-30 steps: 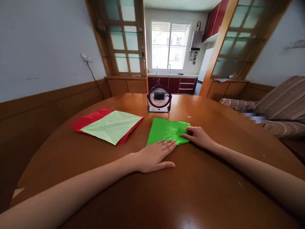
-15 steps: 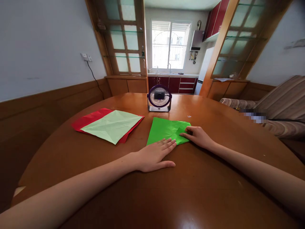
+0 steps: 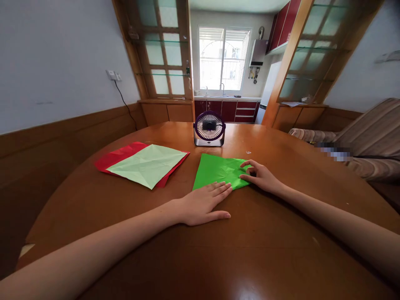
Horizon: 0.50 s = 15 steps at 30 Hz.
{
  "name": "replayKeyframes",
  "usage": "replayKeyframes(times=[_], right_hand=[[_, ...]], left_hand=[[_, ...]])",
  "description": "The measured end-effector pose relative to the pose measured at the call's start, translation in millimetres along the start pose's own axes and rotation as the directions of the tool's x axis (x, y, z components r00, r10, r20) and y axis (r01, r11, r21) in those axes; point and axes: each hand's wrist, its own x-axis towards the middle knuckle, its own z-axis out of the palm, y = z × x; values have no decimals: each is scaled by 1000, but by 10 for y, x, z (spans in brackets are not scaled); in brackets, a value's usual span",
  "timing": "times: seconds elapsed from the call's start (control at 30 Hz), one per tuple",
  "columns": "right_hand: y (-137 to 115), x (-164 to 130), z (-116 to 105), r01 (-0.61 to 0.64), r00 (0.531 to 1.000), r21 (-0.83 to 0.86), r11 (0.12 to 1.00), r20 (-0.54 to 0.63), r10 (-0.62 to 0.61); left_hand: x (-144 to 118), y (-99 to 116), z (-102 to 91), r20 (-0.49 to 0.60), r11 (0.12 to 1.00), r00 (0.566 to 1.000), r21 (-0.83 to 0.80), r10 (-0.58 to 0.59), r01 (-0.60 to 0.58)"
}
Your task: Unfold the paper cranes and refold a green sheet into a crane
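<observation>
A bright green sheet of paper (image 3: 215, 168) lies on the brown table, creased across its surface. My left hand (image 3: 204, 202) rests flat with its fingers over the paper's near edge and its thumb on the wood. At the paper's right edge is my right hand (image 3: 258, 175), thumb and index finger apart in a curve, with no paper seen between them. Its fingertips are over or touching the green surface; I cannot tell which. To the left, a creased pale green sheet (image 3: 150, 164) lies on top of red paper (image 3: 120, 156).
A small purple desk fan (image 3: 209, 127) stands behind the green sheet. The round wooden table (image 3: 200, 258) spreads around my arms. A striped sofa (image 3: 371, 137) is at the right, and a kitchen with a window (image 3: 223, 58) lies beyond.
The right thumb and index finger have spread apart, and the small darker green flap by them now lies down or is out of sight. My left hand stays in place.
</observation>
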Motion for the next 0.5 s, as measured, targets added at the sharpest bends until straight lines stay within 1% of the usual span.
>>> replayKeyframes(times=[0.13, 0.23, 0.37, 0.43, 0.5], right_hand=[[-23, -5, -1, 2, 1000, -26, 1000, 1, -2], [-40, -9, -4, 6, 1000, -41, 999, 2, -6], [-52, -11, -5, 13, 1000, -38, 999, 8, -13], [-46, -11, -3, 21, 1000, -32, 999, 5, -21], [-32, -12, -1, 31, 999, -45, 999, -4, -31]], left_hand=[[7, 5, -15, -12, 1000, 1000, 8, -9, 9], [48, 36, -37, -21, 998, 1000, 53, -22, 23], [139, 104, -19, -91, 991, 995, 128, -26, 38], [165, 124, 8, -124, 991, 991, 122, -47, 63], [156, 126, 29, -113, 992, 990, 84, -81, 91]])
